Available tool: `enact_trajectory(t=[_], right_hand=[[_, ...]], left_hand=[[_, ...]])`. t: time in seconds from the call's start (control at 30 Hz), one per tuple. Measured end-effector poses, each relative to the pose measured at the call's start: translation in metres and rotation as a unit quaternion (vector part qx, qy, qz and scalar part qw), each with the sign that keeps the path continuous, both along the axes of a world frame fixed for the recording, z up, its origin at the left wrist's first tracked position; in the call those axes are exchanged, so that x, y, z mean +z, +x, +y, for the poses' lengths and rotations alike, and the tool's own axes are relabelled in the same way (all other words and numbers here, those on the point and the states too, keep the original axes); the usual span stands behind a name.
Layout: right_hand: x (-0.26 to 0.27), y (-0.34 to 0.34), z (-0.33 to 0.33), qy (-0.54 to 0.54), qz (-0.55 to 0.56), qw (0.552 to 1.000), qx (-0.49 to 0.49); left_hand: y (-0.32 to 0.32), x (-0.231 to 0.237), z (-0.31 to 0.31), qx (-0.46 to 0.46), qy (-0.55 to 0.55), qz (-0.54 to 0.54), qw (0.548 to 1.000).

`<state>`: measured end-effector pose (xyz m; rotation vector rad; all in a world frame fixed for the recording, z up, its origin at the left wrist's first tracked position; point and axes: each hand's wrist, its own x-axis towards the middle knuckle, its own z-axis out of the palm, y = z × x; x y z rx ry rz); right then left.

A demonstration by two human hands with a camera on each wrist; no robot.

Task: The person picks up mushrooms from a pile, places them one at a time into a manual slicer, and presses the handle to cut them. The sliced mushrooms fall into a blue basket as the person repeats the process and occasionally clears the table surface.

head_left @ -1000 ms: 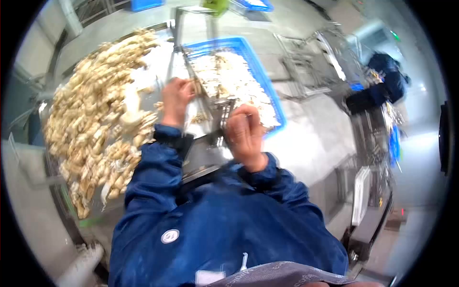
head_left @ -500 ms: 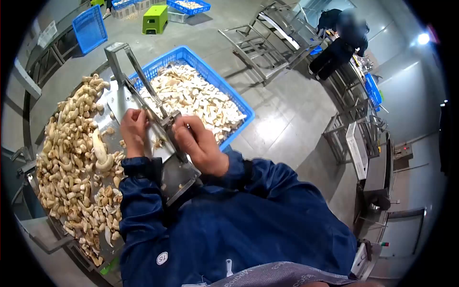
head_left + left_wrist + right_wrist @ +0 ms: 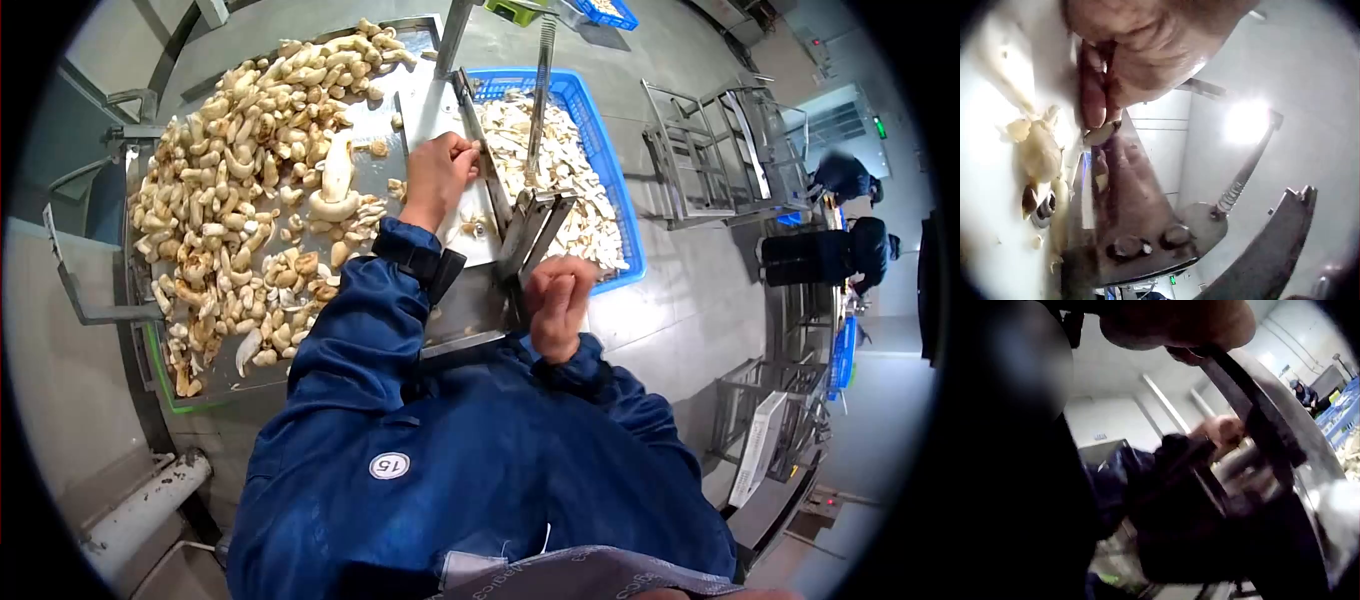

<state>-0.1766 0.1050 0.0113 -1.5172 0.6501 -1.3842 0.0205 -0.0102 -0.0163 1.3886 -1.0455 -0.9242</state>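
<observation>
A hinged metal cutter (image 3: 497,180) with a spring stands on a white board (image 3: 428,115). The left hand (image 3: 440,180) is on the board beside the blade. In the left wrist view the left hand (image 3: 1147,56) pinches a small pale mushroom piece (image 3: 1100,134) against the blade plate (image 3: 1138,206). The right hand (image 3: 557,305) has its fingers curled at the cutter's near end; in the right wrist view the right hand (image 3: 1179,325) grips the curved metal handle (image 3: 1254,394), partly hidden in shadow. Mushroom scraps (image 3: 1041,153) lie on the board near a bolt.
Whole mushrooms (image 3: 235,190) cover much of the metal table (image 3: 375,180) at left. Beyond the blade, a blue basket (image 3: 625,215) holds cut pieces (image 3: 580,180). Metal racks (image 3: 690,150) stand at right; people in dark clothes (image 3: 825,255) are farther off.
The head view has swung, so the cutter, basket and both hands appear farther right than half a second ago. The right hand sits lower, nearer the body. Both hands remain at the cutter.
</observation>
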Motion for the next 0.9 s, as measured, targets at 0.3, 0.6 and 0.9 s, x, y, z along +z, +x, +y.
enact_trajectory(t=[0.3, 0.6, 0.9], right_hand=[[0.107, 0.021, -0.015, 0.143, -0.03, 0.989, 0.024], [0.027, 0.004, 0.003, 0.058, -0.004, 0.998, 0.009], [-0.015, -0.003, 0.007, -0.027, 0.041, 0.997, -0.053]], left_hand=[[-0.001, 0.001, 0.005, 0.041, -0.028, -0.136, 0.99], [0.0, -0.014, -0.001, 0.025, -0.019, -0.051, 0.998], [0.004, -0.007, -0.001, -0.026, 0.023, -0.009, 0.999]])
